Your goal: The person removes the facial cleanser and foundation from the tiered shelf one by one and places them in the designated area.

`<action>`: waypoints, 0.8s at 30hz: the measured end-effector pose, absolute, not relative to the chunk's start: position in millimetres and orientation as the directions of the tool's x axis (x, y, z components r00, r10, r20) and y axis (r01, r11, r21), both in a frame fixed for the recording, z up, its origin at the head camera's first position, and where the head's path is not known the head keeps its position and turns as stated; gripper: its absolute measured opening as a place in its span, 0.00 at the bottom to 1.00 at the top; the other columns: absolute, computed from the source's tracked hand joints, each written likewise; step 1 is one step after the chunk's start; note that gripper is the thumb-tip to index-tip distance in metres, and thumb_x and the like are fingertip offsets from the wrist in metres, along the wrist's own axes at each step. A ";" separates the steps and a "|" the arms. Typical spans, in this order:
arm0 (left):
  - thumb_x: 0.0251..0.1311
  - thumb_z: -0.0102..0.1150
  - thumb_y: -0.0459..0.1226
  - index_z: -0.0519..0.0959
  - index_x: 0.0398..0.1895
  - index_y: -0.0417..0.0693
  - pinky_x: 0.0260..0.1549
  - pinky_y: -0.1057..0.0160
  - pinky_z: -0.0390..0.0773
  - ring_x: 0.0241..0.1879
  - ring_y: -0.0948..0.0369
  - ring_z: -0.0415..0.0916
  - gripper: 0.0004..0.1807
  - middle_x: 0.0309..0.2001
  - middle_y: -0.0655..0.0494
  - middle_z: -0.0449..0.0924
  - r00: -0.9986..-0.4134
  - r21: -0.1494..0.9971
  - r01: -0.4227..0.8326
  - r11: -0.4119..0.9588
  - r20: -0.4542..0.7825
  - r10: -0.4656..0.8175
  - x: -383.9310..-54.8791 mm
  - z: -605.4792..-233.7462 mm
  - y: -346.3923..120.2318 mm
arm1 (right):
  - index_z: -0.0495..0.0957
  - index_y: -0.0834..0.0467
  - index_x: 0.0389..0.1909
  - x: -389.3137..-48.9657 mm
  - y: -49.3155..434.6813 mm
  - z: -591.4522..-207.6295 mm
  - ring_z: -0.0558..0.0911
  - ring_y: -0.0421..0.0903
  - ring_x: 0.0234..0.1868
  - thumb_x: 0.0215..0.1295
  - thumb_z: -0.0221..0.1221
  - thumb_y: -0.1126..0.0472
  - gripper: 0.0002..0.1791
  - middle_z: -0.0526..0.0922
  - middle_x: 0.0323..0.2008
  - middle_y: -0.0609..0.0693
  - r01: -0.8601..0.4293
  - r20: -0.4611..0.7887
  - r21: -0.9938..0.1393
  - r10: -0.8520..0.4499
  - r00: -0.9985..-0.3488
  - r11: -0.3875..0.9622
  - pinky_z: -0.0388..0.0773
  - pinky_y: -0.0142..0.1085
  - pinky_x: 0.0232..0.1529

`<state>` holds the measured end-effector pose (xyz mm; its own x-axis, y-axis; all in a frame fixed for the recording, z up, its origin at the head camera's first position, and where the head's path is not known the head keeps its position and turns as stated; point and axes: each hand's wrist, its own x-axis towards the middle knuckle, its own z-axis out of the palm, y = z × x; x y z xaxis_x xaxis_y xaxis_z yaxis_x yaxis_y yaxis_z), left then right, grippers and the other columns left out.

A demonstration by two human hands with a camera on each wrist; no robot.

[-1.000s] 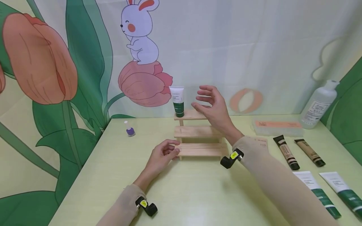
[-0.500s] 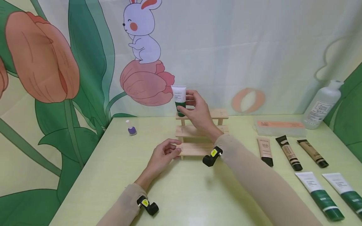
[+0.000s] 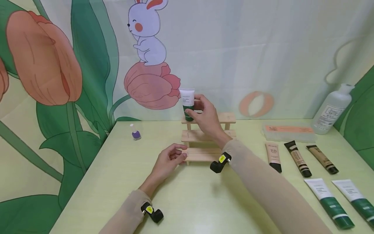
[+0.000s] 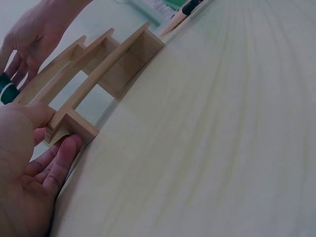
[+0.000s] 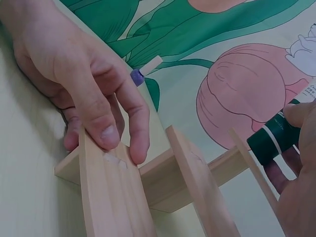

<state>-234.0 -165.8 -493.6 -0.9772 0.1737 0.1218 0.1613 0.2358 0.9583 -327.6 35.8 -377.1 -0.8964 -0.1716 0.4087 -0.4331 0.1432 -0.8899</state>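
A three-step wooden display rack stands on the table near the back wall. My left hand grips the left end of its lowest step, thumb and fingers around the board in the left wrist view. At the left of the top step, a small white-and-green squeeze tube stands upright on its cap. My right hand pinches this tube from the right, thumb in front and fingers behind. The tube's green lower part shows close over the top step in the right wrist view.
A purple nail polish bottle stands left of the rack. To the right lie a BB cream tube, two slim tubes and two larger green-and-white tubes. Behind them are a clear plastic case and a white bottle.
My right hand has come left from open air and taken hold of the small tube. The tube has shifted slightly right along the top step. My left hand stays on the rack.
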 end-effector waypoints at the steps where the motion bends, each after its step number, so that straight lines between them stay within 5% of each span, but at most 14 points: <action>1: 0.78 0.69 0.36 0.86 0.63 0.51 0.40 0.65 0.87 0.40 0.52 0.89 0.14 0.45 0.46 0.88 -0.977 0.957 0.165 0.238 0.125 0.176 -233.9 -493.0 -165.8 | 0.77 0.54 0.71 -327.2 37.8 -376.0 0.87 0.52 0.58 0.77 0.72 0.63 0.26 0.88 0.58 0.56 -0.441 0.418 -0.886 -0.164 -0.893 0.142 0.86 0.51 0.62; 24: 0.78 0.70 0.36 0.86 0.63 0.49 0.41 0.65 0.88 0.41 0.52 0.89 0.15 0.46 0.44 0.88 -0.975 0.960 0.169 0.224 0.130 0.181 -235.1 -495.7 -166.1 | 0.78 0.55 0.72 -266.6 168.4 -342.4 0.83 0.48 0.53 0.79 0.68 0.66 0.24 0.86 0.58 0.50 -0.576 0.578 -0.816 0.024 -0.816 0.050 0.83 0.31 0.52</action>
<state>-235.1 -166.1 -495.7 -0.9749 0.1810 0.1295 0.1691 0.2239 0.9598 -266.6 168.4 -342.4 -0.8156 0.0244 0.5781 -0.5765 0.0505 -0.8155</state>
